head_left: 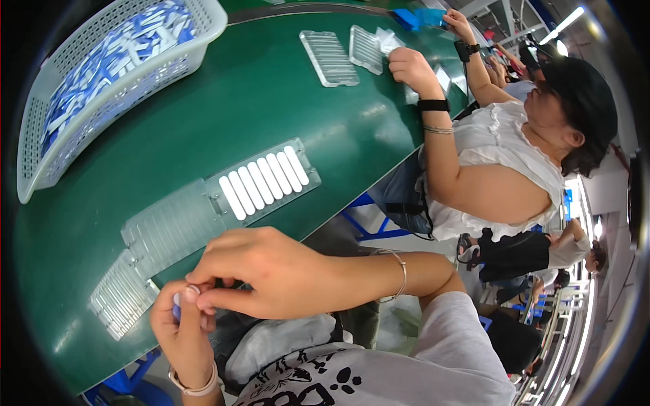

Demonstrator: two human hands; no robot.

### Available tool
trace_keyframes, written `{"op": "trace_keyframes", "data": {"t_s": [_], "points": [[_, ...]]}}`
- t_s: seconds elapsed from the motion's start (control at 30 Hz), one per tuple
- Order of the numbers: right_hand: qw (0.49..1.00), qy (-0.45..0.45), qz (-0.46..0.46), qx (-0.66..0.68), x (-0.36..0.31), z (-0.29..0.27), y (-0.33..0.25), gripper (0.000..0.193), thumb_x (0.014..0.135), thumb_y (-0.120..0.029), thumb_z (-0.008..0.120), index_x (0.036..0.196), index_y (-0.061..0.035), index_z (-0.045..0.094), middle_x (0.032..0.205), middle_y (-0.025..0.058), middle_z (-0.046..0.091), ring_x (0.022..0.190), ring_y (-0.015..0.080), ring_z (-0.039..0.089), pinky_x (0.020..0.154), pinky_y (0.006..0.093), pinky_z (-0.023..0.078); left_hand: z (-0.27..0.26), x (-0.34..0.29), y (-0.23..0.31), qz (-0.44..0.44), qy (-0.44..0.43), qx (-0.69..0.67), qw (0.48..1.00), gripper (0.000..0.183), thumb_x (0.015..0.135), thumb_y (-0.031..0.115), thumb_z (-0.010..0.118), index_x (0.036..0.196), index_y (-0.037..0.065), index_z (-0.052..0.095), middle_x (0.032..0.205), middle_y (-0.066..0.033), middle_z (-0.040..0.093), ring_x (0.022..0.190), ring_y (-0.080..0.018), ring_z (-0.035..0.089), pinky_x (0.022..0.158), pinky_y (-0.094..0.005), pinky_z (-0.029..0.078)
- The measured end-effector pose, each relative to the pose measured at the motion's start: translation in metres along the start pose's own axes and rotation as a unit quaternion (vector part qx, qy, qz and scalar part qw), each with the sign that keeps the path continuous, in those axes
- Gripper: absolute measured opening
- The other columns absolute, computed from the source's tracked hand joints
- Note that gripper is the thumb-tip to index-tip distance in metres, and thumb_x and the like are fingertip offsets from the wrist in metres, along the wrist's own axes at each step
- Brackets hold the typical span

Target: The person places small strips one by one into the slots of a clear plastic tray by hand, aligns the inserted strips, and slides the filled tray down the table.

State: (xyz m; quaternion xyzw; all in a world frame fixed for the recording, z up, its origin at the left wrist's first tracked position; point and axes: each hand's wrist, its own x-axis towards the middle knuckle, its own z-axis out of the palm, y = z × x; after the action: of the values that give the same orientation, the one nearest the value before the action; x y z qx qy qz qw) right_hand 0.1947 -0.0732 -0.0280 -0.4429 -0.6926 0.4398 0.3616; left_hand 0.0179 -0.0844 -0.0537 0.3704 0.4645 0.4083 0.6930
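Firstly, one surface (325,128): green, smooth, with a dull shine, bending toward the rim of the view.

On it, at the upper left: one white mesh basket (128,88), heaped with blue and white strips (118,57).

Near the hands: one clear tray (308,169), holding a row of white bars (264,181) side by side; adjoining it, a clear panel (172,227); beyond that, toward the lower left, a ribbed panel (122,298).

At the far side: two further clear trays, ribbed, lying close together.

Hands, two: left hand (186,331), fingers clamped on a small bluish piece (177,308), held up near the surface's front edge; right hand (261,271), fingertips bunched against the left thumb, whether gripping the piece too, cannot tell.

At the right: one co-worker (497,183) in white top and black cap, one hand beside the far trays, the other at a blue item (430,17).

Room: a blue stool (369,216) below the surface; bright tube lights (562,26) overhead; behind the co-worker, other people, small and partly hidden.
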Motion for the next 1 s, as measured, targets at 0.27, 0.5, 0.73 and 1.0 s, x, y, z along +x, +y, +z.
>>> {"op": "trace_keyframes", "data": {"t_s": [0.27, 0.5, 0.73, 1.0], "points": [[0.991, 0.104, -0.081, -0.027, 0.001, 0.015, -0.003, 0.023, 0.071, -0.002, 0.073, 0.094, -0.0026, 0.068, 0.091, 0.0091, 0.062, 0.078, 0.0205, 0.057, 0.065, 0.03, 0.045, -0.007, -0.005, 0.017, -0.002, -0.05, 0.035, 0.998, 0.015, 0.095, 0.013, 0.053, 0.101, 0.004, 0.043, 0.07, -0.0012, 0.055, 0.055, -0.0036, 0.045, 0.047, -0.0176, 0.032], [0.998, -0.008, -0.057, 0.001, 0.01, -0.002, 0.007, 0.017, 0.073, -0.002, 0.072, 0.089, -0.0044, 0.068, 0.092, 0.0056, 0.062, 0.077, 0.0196, 0.056, 0.068, 0.03, 0.044, -0.018, -0.001, 0.027, -0.062, -0.146, -0.058, 0.986, 0.031, 0.095, 0.008, 0.051, 0.122, 0.002, 0.037, 0.084, -0.0124, 0.066, 0.066, -0.0071, 0.054, 0.06, -0.0212, 0.044], [0.964, 0.059, 0.114, 0.234, 0.003, -0.014, 0.012, 0.009, 0.081, 0.003, 0.066, 0.09, 0.0019, 0.067, 0.094, 0.007, 0.06, 0.069, 0.0053, 0.047, 0.058, 0.0187, 0.034, -0.021, 0.005, 0.029, -0.114, -0.171, -0.02, 0.978, 0.021, 0.098, 0.017, 0.047, 0.099, 0.001, 0.06, 0.077, -0.0039, 0.065, 0.053, -0.0025, 0.039, 0.048, -0.0196, 0.032], [0.981, 0.045, 0.079, 0.169, 0.003, -0.021, 0.003, 0.01, 0.077, 0.004, 0.068, 0.086, 0.0003, 0.068, 0.091, 0.0085, 0.064, 0.066, 0.0073, 0.051, 0.056, 0.0197, 0.037, -0.015, 0.004, 0.032, -0.036, -0.143, 0.112, 0.983, 0.02, 0.097, 0.018, 0.049, 0.094, 0.001, 0.06, 0.071, -0.0013, 0.062, 0.057, -0.0022, 0.042, 0.051, -0.0194, 0.033]]}}
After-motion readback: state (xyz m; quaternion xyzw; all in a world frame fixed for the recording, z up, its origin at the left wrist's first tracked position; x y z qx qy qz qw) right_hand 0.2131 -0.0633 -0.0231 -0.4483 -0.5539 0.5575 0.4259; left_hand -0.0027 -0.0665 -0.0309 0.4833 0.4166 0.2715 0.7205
